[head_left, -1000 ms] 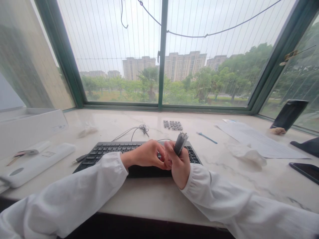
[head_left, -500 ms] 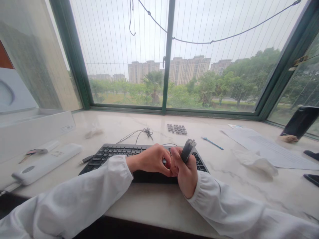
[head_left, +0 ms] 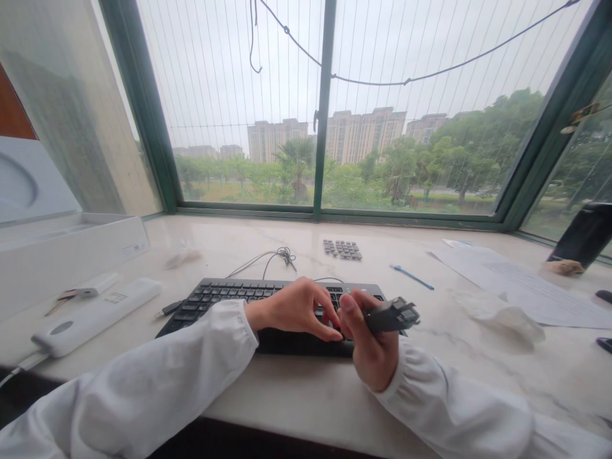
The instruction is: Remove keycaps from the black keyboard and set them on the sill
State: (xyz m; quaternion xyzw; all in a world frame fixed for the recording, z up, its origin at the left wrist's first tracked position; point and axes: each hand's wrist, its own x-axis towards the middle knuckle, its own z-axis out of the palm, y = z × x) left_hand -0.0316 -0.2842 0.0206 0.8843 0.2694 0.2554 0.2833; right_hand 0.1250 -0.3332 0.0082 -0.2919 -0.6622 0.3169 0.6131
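A black keyboard [head_left: 287,341] lies on the marble surface beneath both hands. My right hand [head_left: 370,338] is closed round a dark tool [head_left: 394,315], whose pronged end points right, over the keyboard's right part. Just left of it, my left hand [head_left: 303,312] rests over the keys with thumb and fingers curved toward each other; whether anything small sits at the fingertips is hidden. Behind the keyboard lies a group of loose grey keycaps [head_left: 343,249].
A blue stick [head_left: 412,277], crumpled tissue [head_left: 497,315] and paper sheets [head_left: 516,280] lie right. A white power strip [head_left: 98,315], a white box [head_left: 71,248] and keys [head_left: 62,299] are left. A coiled cable [head_left: 285,256] lies behind the keyboard.
My right hand has shifted slightly right and turned, so the tool's pronged end now points right instead of upward. My left hand has stayed nearly in place.
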